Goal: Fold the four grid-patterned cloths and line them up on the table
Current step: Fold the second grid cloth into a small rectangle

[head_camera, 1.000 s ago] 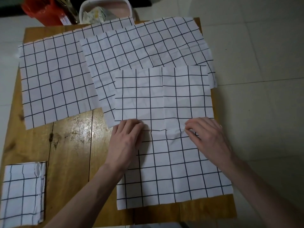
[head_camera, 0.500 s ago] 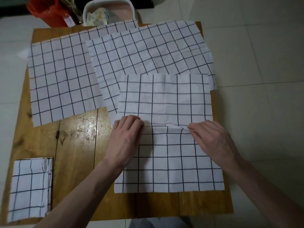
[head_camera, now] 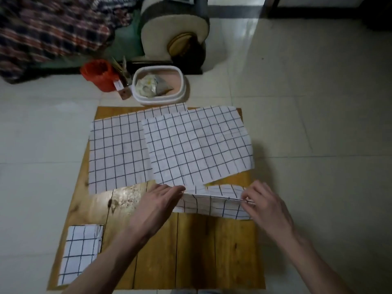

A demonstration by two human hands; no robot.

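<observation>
Change since half a second earlier: the cloth in hand, then a tall sheet creased across its middle and lying flat, is now a low folded strip lifted at its fold line; the view takes in more of the floor beyond the table.

Right hand: fingertips pinched narrow on the right end of the strip's fold edge.
Left hand: fingers held together and nearly straight at the strip's left end; whether they grip or only press cannot be told.
Folded strip: grid-patterned, between the two hands, near the middle of the wooden table, its right end reaching the table's right edge.
Flat cloth, right: spread open on the far half of the table, its near edge just beyond the strip, overlapping the next item.
Flat cloth, left: spread open on the far left of the table.
Folded cloth: small rectangle at the table's near left corner, well apart from the strip.
White tub: on the floor just beyond the table's far edge, holding crumpled wrappers.
Red bucket: on the floor to the left of the tub.
</observation>
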